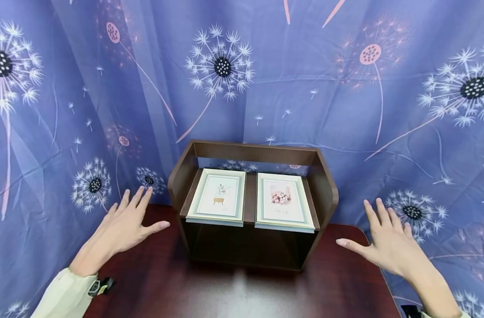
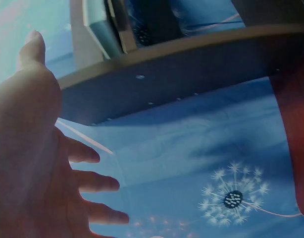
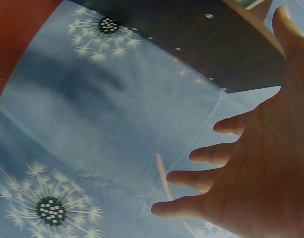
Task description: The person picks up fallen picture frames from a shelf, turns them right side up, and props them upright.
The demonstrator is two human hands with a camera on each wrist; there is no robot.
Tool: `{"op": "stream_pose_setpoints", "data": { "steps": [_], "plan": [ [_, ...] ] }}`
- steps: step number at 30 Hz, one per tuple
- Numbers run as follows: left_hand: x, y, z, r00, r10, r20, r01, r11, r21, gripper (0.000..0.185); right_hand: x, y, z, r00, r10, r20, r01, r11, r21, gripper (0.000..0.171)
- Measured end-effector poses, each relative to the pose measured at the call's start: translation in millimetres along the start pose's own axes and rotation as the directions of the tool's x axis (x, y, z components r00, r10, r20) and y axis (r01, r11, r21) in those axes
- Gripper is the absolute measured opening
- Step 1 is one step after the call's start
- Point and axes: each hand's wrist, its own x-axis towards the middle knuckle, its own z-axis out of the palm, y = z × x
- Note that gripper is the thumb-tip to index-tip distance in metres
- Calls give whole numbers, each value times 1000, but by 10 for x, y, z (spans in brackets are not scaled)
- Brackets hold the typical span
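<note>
Head view: the left hand (image 1: 124,225) is spread wide, fingers straight, thumb pointing toward the shelf (image 1: 252,203). It holds nothing and hovers above the table (image 1: 234,291), near the left side of the shelf without touching it. The right hand (image 1: 387,243) mirrors it: fingers spread and straight, thumb pointing inward, holding nothing, positioned near the right side of the shelf and apart from it. A pale sleeve (image 1: 65,296) covers the left forearm.

The shelf is a dark brown wooden unit standing on the reddish-brown table, between the two hands. Two framed pictures lie flat on its upper board, side by side. The left frame (image 1: 219,196) shows a plant on a small stand. The right frame (image 1: 283,201) shows pink flowers. A narrow strip of board separates the two frames. The lower compartment is in shadow. A blue curtain (image 1: 345,97) printed with dandelion heads hangs behind and to both sides.

Left wrist view: the left hand (image 2: 33,163) is seen from the palm side, with fingers (image 2: 92,182) extended and separated, thumb raised. Nothing lies in the palm. The side panel of the shelf (image 2: 191,79) runs across the picture beyond the fingers, apart from them. The curtain (image 2: 191,163) fills the background.

Right wrist view: the right hand (image 3: 263,163) is seen from the palm side, with fingers (image 3: 201,178) extended and separated. The palm is empty. The shelf (image 3: 226,44) panel lies beyond the fingertips, not in contact. The curtain (image 3: 92,139) occupies the remainder.
</note>
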Motion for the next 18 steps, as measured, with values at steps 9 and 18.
{"op": "stream_pose_setpoints", "data": {
  "steps": [9,18],
  "plan": [
    [-237,182,-169,974,57,-221,-75,994,-73,85,-189,-307,-220,969,-97,-226,119,990,82,132],
    [-318,472,-224,823,185,-538,-277,956,-95,17,-360,-725,-394,835,-224,-502,251,968,-14,97]
  ]
}}
